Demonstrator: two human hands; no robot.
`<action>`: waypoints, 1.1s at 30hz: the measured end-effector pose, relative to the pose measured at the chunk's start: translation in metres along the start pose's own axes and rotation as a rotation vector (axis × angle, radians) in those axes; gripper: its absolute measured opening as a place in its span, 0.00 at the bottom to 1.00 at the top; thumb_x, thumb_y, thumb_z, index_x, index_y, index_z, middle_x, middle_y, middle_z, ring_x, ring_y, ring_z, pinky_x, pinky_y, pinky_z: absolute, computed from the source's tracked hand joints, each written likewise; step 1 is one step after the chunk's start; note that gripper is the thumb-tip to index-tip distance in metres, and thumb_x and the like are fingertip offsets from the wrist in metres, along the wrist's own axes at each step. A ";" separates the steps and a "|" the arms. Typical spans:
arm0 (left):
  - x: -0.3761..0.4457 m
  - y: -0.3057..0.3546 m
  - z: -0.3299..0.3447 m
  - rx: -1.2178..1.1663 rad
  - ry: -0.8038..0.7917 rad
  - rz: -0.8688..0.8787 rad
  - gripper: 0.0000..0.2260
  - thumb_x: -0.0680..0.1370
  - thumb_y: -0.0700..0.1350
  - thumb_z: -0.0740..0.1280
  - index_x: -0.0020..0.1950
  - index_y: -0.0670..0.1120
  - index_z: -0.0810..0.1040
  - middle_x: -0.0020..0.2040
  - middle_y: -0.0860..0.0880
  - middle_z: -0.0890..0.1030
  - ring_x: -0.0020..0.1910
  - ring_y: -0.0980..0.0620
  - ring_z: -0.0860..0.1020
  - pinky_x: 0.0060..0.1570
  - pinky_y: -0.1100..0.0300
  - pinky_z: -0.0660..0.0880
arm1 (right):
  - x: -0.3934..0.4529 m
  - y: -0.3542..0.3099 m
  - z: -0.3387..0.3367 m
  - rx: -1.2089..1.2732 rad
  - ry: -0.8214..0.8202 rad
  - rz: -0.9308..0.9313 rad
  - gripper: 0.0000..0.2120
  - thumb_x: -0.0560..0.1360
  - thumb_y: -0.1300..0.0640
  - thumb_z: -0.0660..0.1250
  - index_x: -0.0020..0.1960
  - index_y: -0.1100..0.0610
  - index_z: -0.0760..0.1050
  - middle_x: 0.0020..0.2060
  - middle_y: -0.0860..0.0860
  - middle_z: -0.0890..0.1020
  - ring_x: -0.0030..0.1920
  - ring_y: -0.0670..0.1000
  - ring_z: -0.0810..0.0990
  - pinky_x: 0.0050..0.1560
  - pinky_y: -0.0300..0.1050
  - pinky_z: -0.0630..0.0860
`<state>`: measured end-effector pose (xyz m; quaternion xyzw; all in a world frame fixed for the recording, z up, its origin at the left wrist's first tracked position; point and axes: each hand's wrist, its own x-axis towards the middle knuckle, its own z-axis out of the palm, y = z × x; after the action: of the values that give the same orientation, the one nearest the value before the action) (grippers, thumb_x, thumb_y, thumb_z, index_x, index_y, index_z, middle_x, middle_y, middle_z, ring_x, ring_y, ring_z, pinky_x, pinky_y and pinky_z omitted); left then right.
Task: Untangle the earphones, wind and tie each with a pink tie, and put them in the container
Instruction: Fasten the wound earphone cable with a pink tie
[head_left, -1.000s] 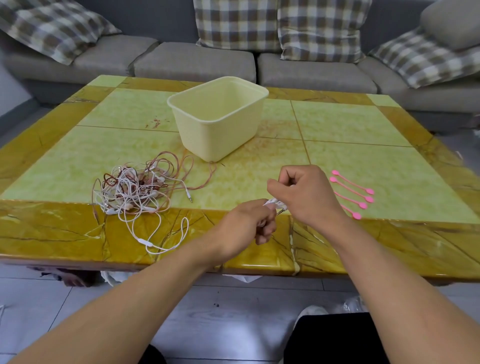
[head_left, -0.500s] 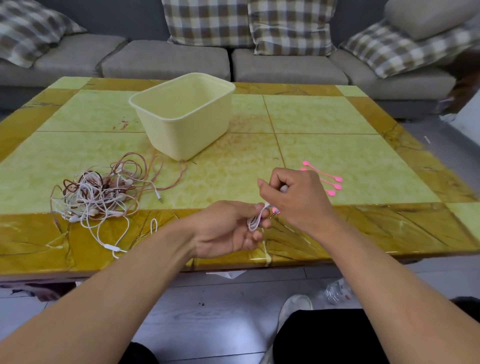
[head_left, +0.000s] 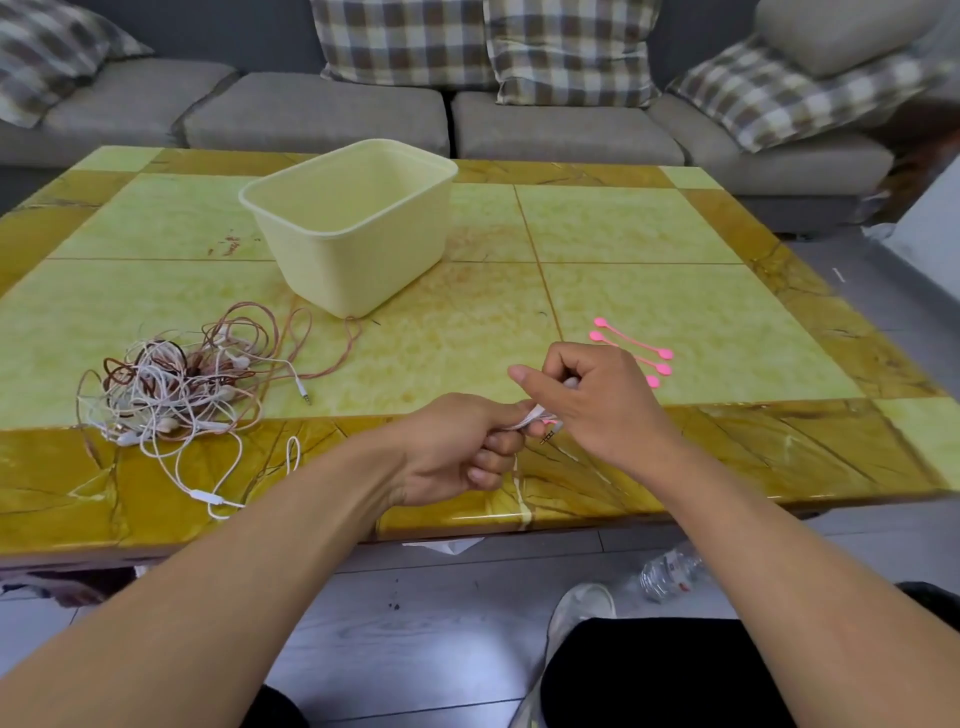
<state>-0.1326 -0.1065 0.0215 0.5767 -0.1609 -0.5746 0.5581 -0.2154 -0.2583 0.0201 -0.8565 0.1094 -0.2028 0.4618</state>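
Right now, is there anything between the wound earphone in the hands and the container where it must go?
Nothing visible does. Both hands, left hand and right hand, hold the wound earphone; only bare table lies before the open container.

No text, brand or number can be read; the label on the plastic bottle on the floor is blurred.
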 end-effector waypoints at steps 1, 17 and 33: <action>0.002 -0.001 0.001 0.011 0.044 0.026 0.13 0.86 0.48 0.57 0.45 0.45 0.73 0.29 0.54 0.58 0.26 0.57 0.55 0.26 0.65 0.54 | 0.001 0.000 0.000 0.019 -0.009 0.022 0.21 0.75 0.48 0.75 0.31 0.57 0.71 0.24 0.46 0.68 0.27 0.45 0.67 0.29 0.38 0.63; 0.004 0.000 -0.033 0.499 0.629 0.333 0.19 0.85 0.53 0.56 0.41 0.47 0.78 0.33 0.50 0.66 0.28 0.53 0.61 0.31 0.57 0.58 | 0.006 0.033 -0.024 -0.669 -0.248 0.391 0.06 0.71 0.51 0.79 0.38 0.48 0.83 0.41 0.48 0.85 0.42 0.48 0.80 0.43 0.41 0.72; -0.008 -0.001 -0.033 0.602 0.703 0.352 0.17 0.86 0.50 0.57 0.44 0.45 0.79 0.26 0.53 0.67 0.19 0.58 0.62 0.21 0.66 0.58 | 0.007 -0.029 0.011 -0.247 0.109 0.207 0.04 0.85 0.54 0.59 0.51 0.50 0.71 0.35 0.47 0.78 0.38 0.48 0.83 0.38 0.48 0.74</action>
<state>-0.1076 -0.0844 0.0156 0.8353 -0.2168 -0.1704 0.4756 -0.2040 -0.2365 0.0408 -0.8786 0.2462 -0.1854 0.3648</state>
